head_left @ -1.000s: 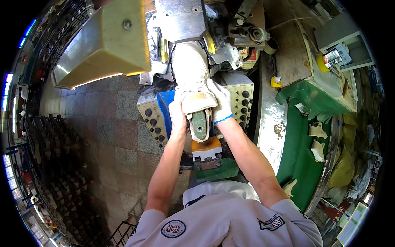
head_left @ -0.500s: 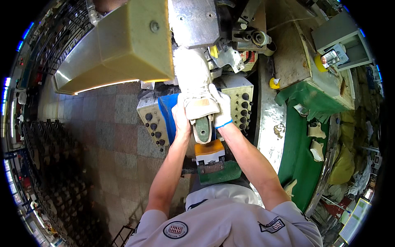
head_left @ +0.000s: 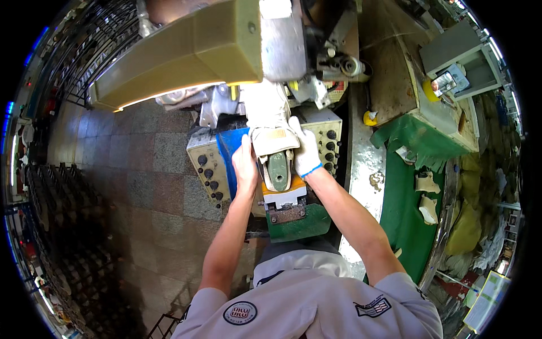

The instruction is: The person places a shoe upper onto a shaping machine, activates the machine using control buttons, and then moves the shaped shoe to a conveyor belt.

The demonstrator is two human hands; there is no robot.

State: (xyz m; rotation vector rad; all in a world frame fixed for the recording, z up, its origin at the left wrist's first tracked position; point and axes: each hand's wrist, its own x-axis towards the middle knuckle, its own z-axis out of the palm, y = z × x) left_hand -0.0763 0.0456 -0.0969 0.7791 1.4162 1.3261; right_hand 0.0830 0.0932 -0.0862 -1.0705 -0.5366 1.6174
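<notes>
A cream-white shoe upper (head_left: 268, 113) is stretched over a green shoe last (head_left: 278, 169), its toe end up under the metal head of a machine (head_left: 282, 51). My bare left hand (head_left: 244, 166) presses along the left side of the upper. My right hand (head_left: 306, 148), in a white glove with a blue cuff, grips the opposite side. The heel end points toward me and lies over an orange pad (head_left: 298, 183) on a metal block. The toe is hidden by the machine's head, and my left fingers are partly hidden beside the upper.
A large yellowish cover (head_left: 192, 56) overhangs the upper left. Knobbed control boxes (head_left: 204, 169) flank the work. On the right, a green-lined conveyor trough (head_left: 403, 214) carries several cream pieces (head_left: 428, 182). Dark racks (head_left: 62, 192) stand at far left.
The machine's head and yellow cover have shifted up and away, showing metal clamp parts beside the toe. The orange pad now sits under the heel. Both hands stay on the upper.
</notes>
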